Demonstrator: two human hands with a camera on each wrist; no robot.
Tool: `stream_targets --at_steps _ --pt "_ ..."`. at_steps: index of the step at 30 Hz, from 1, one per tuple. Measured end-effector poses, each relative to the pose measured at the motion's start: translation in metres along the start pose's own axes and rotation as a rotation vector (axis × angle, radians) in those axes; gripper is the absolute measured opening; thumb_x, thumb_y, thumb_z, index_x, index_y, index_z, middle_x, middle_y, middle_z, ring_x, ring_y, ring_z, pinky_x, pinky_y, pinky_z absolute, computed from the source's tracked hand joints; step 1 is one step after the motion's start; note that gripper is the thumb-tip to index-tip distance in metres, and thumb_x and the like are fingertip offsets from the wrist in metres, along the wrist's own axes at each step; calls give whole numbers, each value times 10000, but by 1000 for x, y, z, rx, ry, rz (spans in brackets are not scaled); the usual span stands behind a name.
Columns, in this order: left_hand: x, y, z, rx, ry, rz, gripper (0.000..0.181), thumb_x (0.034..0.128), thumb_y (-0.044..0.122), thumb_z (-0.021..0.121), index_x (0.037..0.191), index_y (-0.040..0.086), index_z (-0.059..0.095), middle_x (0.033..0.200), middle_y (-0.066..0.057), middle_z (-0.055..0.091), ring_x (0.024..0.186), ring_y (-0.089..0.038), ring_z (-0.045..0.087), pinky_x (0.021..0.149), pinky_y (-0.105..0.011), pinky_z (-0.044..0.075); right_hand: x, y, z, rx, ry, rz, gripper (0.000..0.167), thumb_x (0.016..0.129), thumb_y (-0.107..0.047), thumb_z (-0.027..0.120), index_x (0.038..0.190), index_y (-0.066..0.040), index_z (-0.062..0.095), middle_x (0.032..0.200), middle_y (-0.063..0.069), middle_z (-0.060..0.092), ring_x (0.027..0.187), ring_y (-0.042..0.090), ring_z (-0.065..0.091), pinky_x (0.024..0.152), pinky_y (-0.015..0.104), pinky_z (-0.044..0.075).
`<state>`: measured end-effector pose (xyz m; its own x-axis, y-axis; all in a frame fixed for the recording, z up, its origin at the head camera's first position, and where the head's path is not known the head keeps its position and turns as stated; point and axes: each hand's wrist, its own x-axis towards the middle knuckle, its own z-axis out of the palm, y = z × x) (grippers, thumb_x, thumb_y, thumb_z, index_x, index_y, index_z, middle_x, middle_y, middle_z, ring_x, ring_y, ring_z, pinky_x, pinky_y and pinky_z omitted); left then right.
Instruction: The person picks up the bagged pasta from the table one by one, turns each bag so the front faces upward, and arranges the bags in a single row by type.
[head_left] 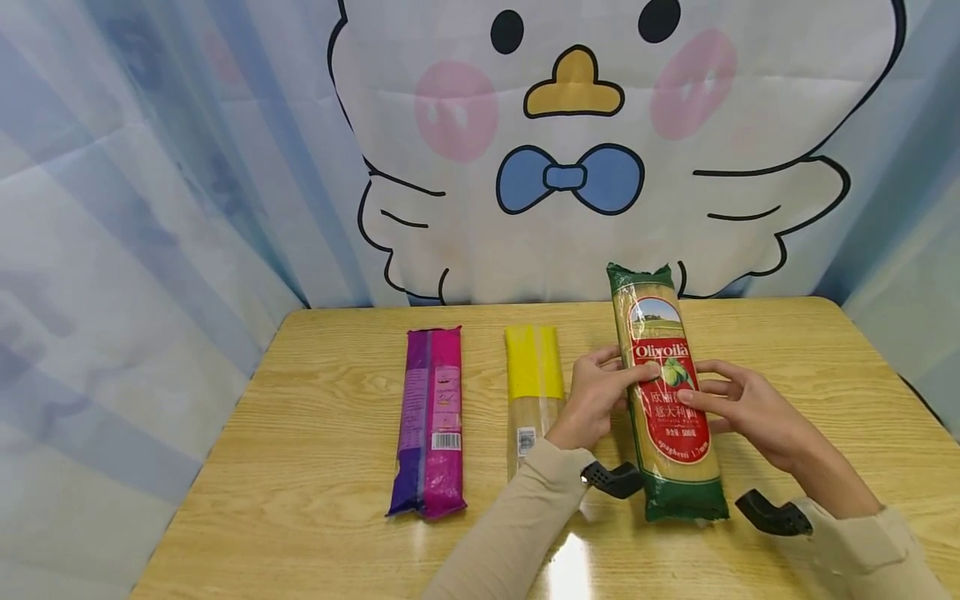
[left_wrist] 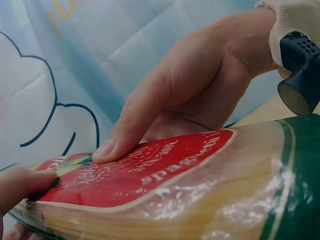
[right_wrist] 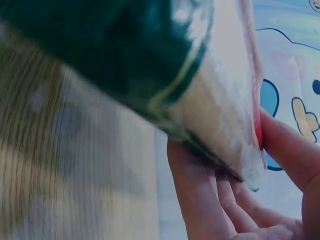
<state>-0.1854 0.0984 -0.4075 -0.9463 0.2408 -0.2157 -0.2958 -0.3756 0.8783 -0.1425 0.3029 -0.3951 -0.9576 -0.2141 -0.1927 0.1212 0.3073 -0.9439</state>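
Both hands hold a spaghetti package (head_left: 667,400) with a red label and green ends, its top end tilted up off the table. The left hand (head_left: 596,396) grips its left edge, thumb on the label and fingers behind. On the right edge the right hand (head_left: 757,412) pinches it, thumb on the front and fingers at the side and behind. In the left wrist view the package (left_wrist: 200,200) lies across the foreground with the right hand (left_wrist: 185,80) over it. The right wrist view shows the green end of the package (right_wrist: 115,55) and the right hand (right_wrist: 235,200) under its edge.
A purple and pink package (head_left: 429,421) lies on the wooden table (head_left: 315,417) at the left. Between it and the left hand lies a yellow-topped package (head_left: 534,362), partly hidden by the left sleeve. A curtain (head_left: 450,225) with a cartoon figure hangs behind the table.
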Motion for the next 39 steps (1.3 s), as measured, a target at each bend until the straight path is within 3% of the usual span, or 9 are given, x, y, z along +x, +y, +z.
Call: stream_targets --at_steps 10,19,31,39 --pt "0 -1 -3 9 -54 -1 315 842 106 787 1142 129 690 978 -48 738 806 -201 716 696 -352 618 -4 -9 5 -42 66 -35 587 1005 -199 596 1445 49 297 1031 -99 661 878 136 709 726 383 614" --pt "-8 3 -6 126 -39 63 337 848 233 803 1153 121 716 941 -22 722 776 -193 719 684 -424 621 -6 -19 4 -91 130 -86 584 991 -188 621 1431 51 322 998 -187 653 855 101 707 688 364 614" --pt "-6 9 -5 135 17 82 377 829 175 818 1170 64 702 914 -25 720 739 -178 718 594 -346 612 -4 -17 -4 -99 96 -56 610 1003 -204 602 1456 73 303 1020 -70 651 858 108 702 709 369 620" --pt "-6 7 -7 99 7 55 312 862 131 780 1154 59 698 961 -104 755 848 -278 743 638 -391 618 -2 -11 -9 -70 56 -33 652 1010 -199 590 1480 107 259 1097 49 652 883 126 707 730 385 620"
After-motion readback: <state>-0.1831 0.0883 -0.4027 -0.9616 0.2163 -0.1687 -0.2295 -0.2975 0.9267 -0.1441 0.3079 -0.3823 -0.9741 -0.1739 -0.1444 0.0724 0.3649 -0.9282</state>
